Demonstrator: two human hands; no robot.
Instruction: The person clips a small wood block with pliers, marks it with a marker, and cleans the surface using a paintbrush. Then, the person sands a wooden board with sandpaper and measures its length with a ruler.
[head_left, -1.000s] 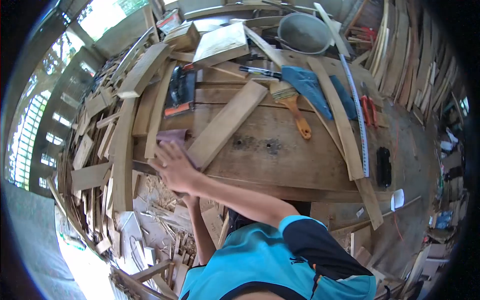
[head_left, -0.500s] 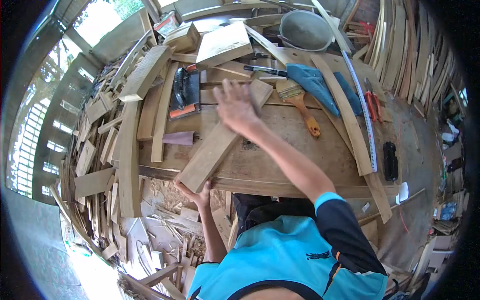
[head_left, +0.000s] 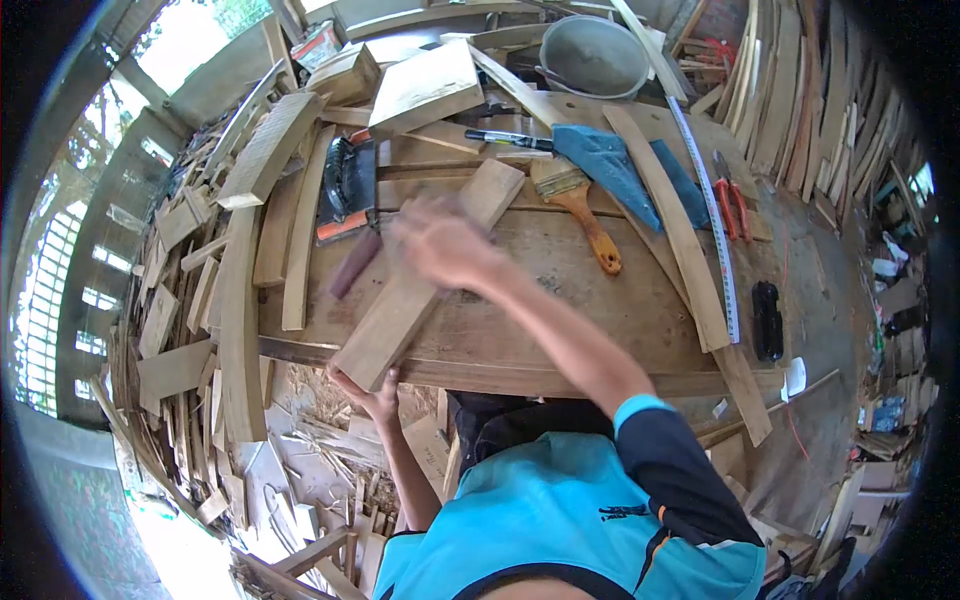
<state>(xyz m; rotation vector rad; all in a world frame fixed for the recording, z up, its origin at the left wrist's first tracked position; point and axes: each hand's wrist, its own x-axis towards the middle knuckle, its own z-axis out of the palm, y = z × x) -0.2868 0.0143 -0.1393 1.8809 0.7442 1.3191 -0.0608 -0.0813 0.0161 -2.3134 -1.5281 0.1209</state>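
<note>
A flat wooden board lies slantwise on the workbench, its near end jutting over the front edge. My left hand grips that near end from below, thumb on the side. Across the middle of the board is my right hand; motion smears its fingers, so whether they hold anything cannot be made out. Just left of the board, a purplish-brown strip, perhaps sandpaper, stands out at a slant. Beyond it rests a black-handled float with orange ends.
On the workbench are a paintbrush, a marker, blue cloth, red-handled pliers, a tape measure strip and a black case. A grey basin stands behind. Wood pieces crowd the left.
My right hand has moved left and down along the board. The purplish strip has turned from lying level to a steep slant. My left hand keeps its grip; the whole view has shifted slightly.
</note>
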